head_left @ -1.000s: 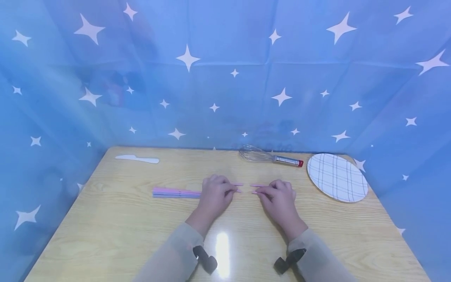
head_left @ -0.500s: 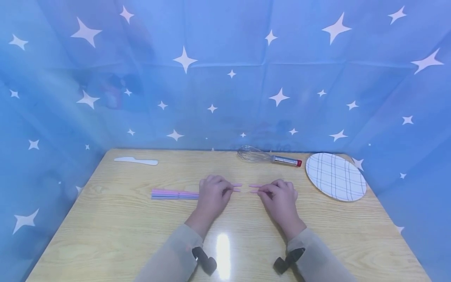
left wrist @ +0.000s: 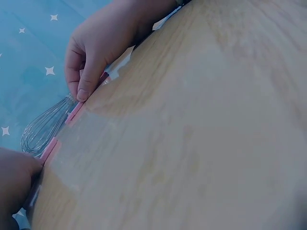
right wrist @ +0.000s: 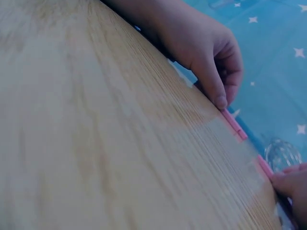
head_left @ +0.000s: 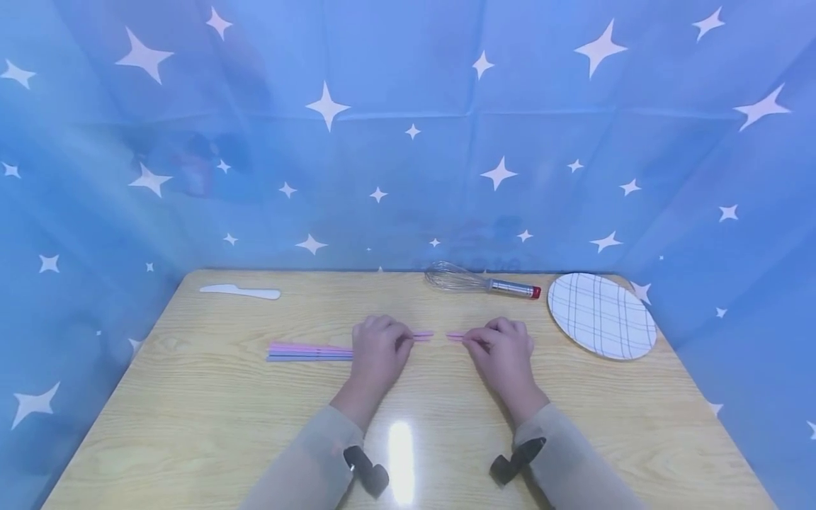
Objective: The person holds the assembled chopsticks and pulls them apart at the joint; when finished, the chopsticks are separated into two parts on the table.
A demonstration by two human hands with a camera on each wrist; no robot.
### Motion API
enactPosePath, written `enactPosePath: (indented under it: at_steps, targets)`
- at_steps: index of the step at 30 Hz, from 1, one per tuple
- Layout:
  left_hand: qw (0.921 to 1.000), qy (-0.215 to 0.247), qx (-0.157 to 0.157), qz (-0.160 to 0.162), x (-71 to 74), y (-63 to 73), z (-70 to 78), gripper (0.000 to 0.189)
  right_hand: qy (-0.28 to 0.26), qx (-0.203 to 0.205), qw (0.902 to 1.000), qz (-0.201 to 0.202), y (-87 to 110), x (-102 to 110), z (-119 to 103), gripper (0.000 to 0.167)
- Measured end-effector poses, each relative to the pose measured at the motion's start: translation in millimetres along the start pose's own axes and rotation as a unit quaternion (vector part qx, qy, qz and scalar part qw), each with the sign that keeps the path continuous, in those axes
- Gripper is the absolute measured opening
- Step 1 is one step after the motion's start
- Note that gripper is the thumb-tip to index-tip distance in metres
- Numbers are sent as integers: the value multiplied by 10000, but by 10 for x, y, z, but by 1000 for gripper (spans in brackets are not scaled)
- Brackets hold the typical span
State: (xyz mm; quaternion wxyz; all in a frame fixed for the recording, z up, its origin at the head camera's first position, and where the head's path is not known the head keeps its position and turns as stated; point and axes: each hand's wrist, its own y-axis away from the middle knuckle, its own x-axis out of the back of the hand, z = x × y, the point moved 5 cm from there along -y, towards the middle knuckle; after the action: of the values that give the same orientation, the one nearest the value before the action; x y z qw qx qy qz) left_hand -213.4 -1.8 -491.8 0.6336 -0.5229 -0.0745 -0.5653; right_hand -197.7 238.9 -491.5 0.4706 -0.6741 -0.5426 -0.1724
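My left hand (head_left: 377, 354) pinches slim pink sticks, perhaps chopsticks, whose tips (head_left: 423, 336) project to the right. Further pink and blue sticks (head_left: 309, 352) reach out left from under that hand, lying on the table. Opposite, my right hand (head_left: 506, 358) pinches pink stick ends (head_left: 455, 336) pointing left. A short gap separates the two sets of tips, each set side by side. In the left wrist view the right hand (left wrist: 105, 48) appears above; in the right wrist view the left hand (right wrist: 201, 48) does. The sticks' lengths under both hands are hidden.
A wire whisk (head_left: 484, 280) lies at the back of the wooden table (head_left: 210, 425). A white checked plate (head_left: 601, 316) is at the back right and a white knife (head_left: 239, 291) at the back left. A blue star-patterned cloth (head_left: 408, 163) hangs behind.
The stick tips at each hand have drawn closer together, side by side. The right hand's tips shifted most. The head view has drifted slightly; the bundle on the left stays in place.
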Motion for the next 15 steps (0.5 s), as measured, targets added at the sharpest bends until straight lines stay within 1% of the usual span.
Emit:
enactPosePath:
  at_steps: [9,15]
  targets:
    - [10000,-62,2,-74,-16,1,10,8,-43,-15,10000,-35,-3,-7,24,8]
    - [9998,197,-68,4,-8,5,22,7,-244,84,9996,60,-8,-6,25,6]
